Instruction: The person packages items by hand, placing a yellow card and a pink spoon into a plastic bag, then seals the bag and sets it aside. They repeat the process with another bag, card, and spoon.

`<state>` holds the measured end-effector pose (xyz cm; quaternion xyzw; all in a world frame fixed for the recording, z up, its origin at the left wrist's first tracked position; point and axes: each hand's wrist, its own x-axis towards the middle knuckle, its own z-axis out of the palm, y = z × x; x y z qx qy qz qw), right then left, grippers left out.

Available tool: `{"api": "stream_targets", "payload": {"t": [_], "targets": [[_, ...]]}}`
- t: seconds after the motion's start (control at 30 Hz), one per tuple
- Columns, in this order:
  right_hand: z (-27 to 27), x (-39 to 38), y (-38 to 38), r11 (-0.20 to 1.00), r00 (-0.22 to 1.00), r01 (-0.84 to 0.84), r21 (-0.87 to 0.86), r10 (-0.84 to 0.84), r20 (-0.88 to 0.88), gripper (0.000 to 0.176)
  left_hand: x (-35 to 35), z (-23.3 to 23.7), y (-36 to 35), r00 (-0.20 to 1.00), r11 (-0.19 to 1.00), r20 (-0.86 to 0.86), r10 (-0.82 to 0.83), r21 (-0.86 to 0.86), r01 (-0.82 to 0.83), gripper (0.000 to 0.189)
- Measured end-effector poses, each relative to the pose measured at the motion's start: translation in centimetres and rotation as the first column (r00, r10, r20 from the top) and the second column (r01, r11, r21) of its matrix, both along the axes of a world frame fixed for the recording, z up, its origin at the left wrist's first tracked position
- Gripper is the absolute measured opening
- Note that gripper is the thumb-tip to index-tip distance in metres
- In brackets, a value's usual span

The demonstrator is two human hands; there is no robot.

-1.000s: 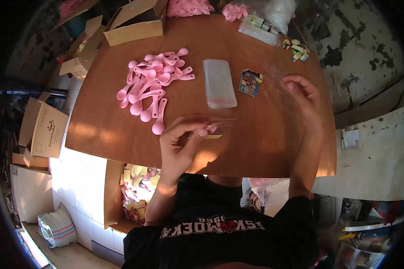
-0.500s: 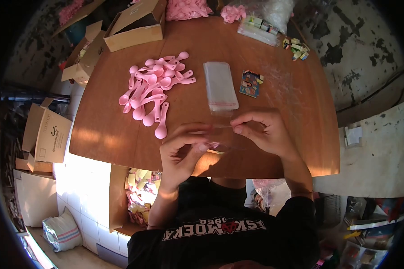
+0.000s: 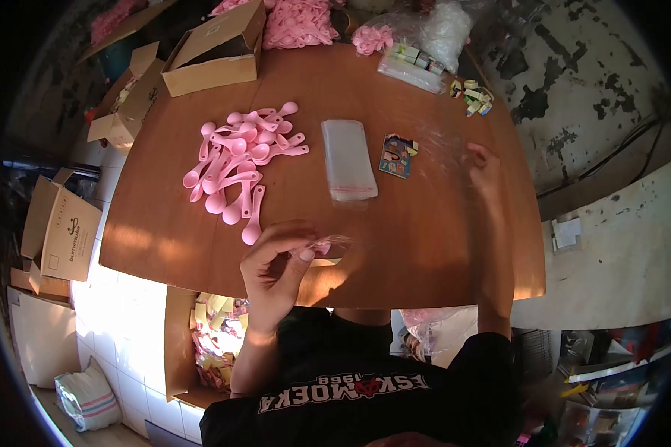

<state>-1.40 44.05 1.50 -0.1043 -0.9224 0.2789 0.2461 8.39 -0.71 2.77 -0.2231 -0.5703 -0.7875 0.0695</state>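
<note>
My left hand is closed in a pinch on a clear plastic bag with something pink inside, at the table's near edge. My right hand is over the right side of the table, its fingers curled together; anything in them is too small to make out. Thin clear plastic strips lie beside it. Left of the middle is a loose pile of pink measuring spoons. A stack of flat clear bags lies at the middle, next to a small pile of printed cards.
On the wooden table, an open cardboard box stands at the back left. Bags of pink spoons and a pack of clear bags are along the back. Folded paper pieces lie at the right. Below sits a carton of coloured packets.
My right hand has left the bag and swung right and away, towards the clear strips. My left hand keeps hold of the bag. The view has shifted slightly.
</note>
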Motion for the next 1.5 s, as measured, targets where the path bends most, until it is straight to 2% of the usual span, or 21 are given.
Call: {"api": "stream_targets", "payload": {"t": [0.07, 0.1, 0.13, 0.17, 0.2, 0.3, 0.37, 0.47, 0.53, 0.57, 0.63, 0.7, 0.73, 0.93, 1.0, 1.13, 1.23, 1.3, 1.37, 1.43, 1.5], "targets": [[1.6, 2.3, -3.3, 0.997, 0.997, 0.081, -0.016, -0.082, -0.015, 0.023, 0.1, 0.1, 0.3, 0.994, 1.0, 0.108, 0.012, -0.003, -0.011, 0.013], [3.0, 3.0, -4.8, 0.982, 0.999, -0.048, -0.182, 0.043, -0.032, 0.024, -0.2, 0.2, 0.5, 0.98, 1.0, 0.198, 0.022, 0.002, -0.023, 0.014], [4.6, 3.6, -6.4, 0.924, 0.984, -0.177, -0.339, 0.162, -0.072, 0.024, -0.7, -0.1, 0.9, 0.995, 0.999, 0.087, 0.042, -0.028, -0.04, 0.014], [6.5, 4.7, -8.3, 0.921, 0.984, -0.176, -0.346, 0.163, -0.068, 0.024, -0.9, -0.2, 1.1, 0.995, 0.999, 0.093, 0.045, -0.035, -0.041, 0.014], [8.6, 6.1, -10.4, 0.873, 0.954, -0.293, -0.389, 0.294, -0.057, 0.025, -0.8, -0.3, 1.5, 0.989, 1.0, 0.147, -0.009, 0.011, 0.007, 0.014], [9.7, 8.2, -14.4, 0.67, 0.745, -0.629, -0.395, 0.664, -0.06, 0.031, -0.8, -0.4, 2.7, 0.977, 0.991, 0.195, -0.086, 0.114, 0.064, 0.014], [8.4, 8.5, -17.4, 0.541, 0.578, -0.755, -0.372, 0.816, 0.012, 0.036, -1.1, -0.9, 3.2, 0.993, 0.991, 0.093, -0.075, 0.116, 0.064, 0.015], [5.3, 9.1, -21.5, 0.516, 0.584, -0.742, -0.429, 0.811, -0.034, 0.036, -1.3, -1.3, 3.1, 0.991, 0.994, 0.11, -0.076, 0.082, 0.067, 0.016], [3.6, 8.8, -22.7, 0.417, 0.603, -0.664, -0.62, 0.79, -0.115, 0.032, -1.6, -1.6, 2.9, 0.991, 0.995, 0.113, -0.074, 0.069, 0.066, 0.017], [2.8, 8.7, -23.0, 0.41, 0.599, -0.667, -0.623, 0.792, -0.119, 0.032, -1.8, -1.7, 2.8, 0.99, 0.992, 0.114, -0.088, 0.098, 0.077, 0.017], [1.7, 8.4, -23.4, 0.401, 0.674, -0.607, -0.686, 0.717, -0.178, 0.028, -1.8, -1.6, 2.4, 0.988, 0.989, 0.114, -0.1, 0.119, 0.087, 0.017], [1.1, 8.1, -23.5, 0.371, 0.68, -0.56, -0.741, 0.717, -0.154, 0.027, -1.7, -1.5, 1.9, 0.943, 0.978, 0.291, -0.162, 0.177, 0.113, 0.018], [0.9, 8.0, -23.4, 0.346, 0.685, -0.508, -0.789, 0.718, -0.125, 0.026, -1.8, -1.8, 1.6, 0.943, 0.978, 0.292, -0.16, 0.175, 0.112, 0.018], [0.5, 8.1, -23.3, 0.329, 0.721, -0.486, -0.81, 0.675, -0.158, 0.021, -2.7, -3.6, 1.5, 0.949, 0.996, 0.304, -0.078, 0.069, 0.06, 0.02], [0.1, 8.0, -22.7, 0.35, 0.721, -0.486, -0.801, 0.679, -0.141, 0.021, -2.8, -3.8, 1.6, 0.953, 1.0, 0.304, 0.005, -0.008, -0.003, 0.016], [-1.0, 7.8, -22.4, 0.361, 0.743, -0.511, -0.78, 0.642, -0.189, 0.019, -2.9, -4.3, 1.5, 0.956, 1.0, 0.294, -0.018, -0.012, 0.022, 0.018], [-1.0, 7.9, -22.3, 0.373, 0.759, -0.488, -0.789, 0.629, -0.172, 0.015, -3.0, -4.4, 1.0, 0.923, 0.997, 0.38, -0.055, -0.033, 0.073, 0.019], [-0.7, 8.0, -22.2, 0.376, 0.742, -0.488, -0.787, 0.653, -0.148, 0.013, -3.1, -4.1, 0.5, 0.954, 0.989, 0.296, -0.051, -0.12, 0.09, 0.019], [-0.6, 7.9, -21.8, 0.381, 0.726, -0.488, -0.785, 0.676, -0.124, 0.012, -3.1, -3.7, 0.2, 0.956, 0.988, 0.284, -0.077, -0.106, 0.111, 0.018], [-0.7, 7.6, -21.5, 0.341, 0.632, -0.621, -0.706, 0.75, -0.194, 0.014, -3.2, -3.7, -0.1, 0.956, 0.987, 0.272, -0.105, -0.091, 0.134, 0.017], [-0.6, 7.7, -21.4, 0.348, 0.631, -0.616, -0.707, 0.755, -0.178, 0.016, -3.4, -3.9, -0.4, 0.973, 0.977, 0.198, -0.121, -0.15, 0.153, 0.016]]}}
